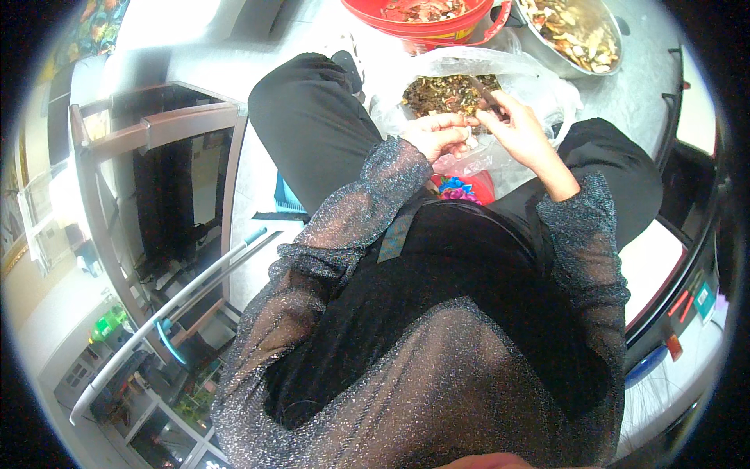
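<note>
My right hand (522, 134) is closed round a dark narrow knife (483, 91), which points up and away to the left. Fingertips of my left hand (442, 136) are pinched together close to the right hand's fingers. Something small and pale seems to be between them, too small to name. Both hands are over the near side of a clear plastic bag (547, 84), which lies spread between my knees. Dark brown and yellowish scraps (437, 92) fill the bag's middle.
Beyond the bag stand a red bucket (375, 23) with scraps inside and a metal pot (592, 73) full of pale and brown cut pieces. A brown-framed piece of furniture (172, 125) and a long pale pole (168, 305) are at my left. A dark-edged cabinet (680, 258) curves along the right.
</note>
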A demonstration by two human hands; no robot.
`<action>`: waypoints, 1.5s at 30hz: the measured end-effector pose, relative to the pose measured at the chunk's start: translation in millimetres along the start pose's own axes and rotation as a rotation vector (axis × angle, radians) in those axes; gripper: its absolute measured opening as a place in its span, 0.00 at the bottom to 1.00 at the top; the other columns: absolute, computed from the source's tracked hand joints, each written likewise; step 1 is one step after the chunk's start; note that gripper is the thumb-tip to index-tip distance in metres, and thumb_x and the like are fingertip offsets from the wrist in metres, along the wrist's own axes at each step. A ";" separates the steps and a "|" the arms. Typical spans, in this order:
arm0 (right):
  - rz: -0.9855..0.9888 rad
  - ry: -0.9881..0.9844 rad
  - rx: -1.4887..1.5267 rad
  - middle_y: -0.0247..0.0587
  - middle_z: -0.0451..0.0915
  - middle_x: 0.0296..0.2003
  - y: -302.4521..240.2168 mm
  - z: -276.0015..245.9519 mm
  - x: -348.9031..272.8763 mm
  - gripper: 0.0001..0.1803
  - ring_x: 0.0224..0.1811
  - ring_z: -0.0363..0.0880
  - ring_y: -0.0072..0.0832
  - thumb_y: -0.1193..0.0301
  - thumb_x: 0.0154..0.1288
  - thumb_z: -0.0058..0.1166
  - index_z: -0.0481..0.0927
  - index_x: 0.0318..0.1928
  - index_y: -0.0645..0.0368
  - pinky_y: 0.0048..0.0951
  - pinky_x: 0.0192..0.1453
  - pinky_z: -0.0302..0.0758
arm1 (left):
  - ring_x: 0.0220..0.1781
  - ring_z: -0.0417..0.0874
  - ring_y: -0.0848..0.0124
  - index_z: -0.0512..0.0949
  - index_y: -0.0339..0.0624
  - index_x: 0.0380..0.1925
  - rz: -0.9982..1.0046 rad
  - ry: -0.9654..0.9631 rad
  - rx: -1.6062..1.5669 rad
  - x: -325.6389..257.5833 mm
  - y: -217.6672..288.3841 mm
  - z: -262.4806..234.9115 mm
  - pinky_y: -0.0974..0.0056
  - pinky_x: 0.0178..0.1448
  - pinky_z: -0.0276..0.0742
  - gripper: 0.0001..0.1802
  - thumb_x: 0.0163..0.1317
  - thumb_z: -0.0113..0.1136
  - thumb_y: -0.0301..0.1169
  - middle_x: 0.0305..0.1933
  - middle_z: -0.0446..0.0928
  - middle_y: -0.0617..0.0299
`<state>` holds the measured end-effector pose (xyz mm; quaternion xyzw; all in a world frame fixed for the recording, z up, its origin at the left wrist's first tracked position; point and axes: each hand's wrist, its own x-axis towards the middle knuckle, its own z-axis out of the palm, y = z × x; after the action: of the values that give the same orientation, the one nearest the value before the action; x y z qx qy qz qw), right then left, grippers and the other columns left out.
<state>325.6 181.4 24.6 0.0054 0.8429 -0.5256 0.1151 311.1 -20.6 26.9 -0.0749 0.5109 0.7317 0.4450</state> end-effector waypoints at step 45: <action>-0.272 -0.027 -0.302 0.52 0.79 0.42 -43.0 -17.1 -30.6 0.14 0.43 0.78 0.47 0.70 0.65 0.46 0.77 0.48 0.62 0.39 0.47 0.75 | 0.43 0.78 0.72 0.71 0.37 0.45 0.115 -0.146 -0.618 9.5 0.1 -17.1 0.72 0.49 0.77 0.13 0.61 0.58 0.24 0.42 0.75 0.62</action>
<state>346.5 180.7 75.9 -0.1330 0.9033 -0.4042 0.0540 299.5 -29.1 13.6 -0.1249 0.2345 0.8796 0.3946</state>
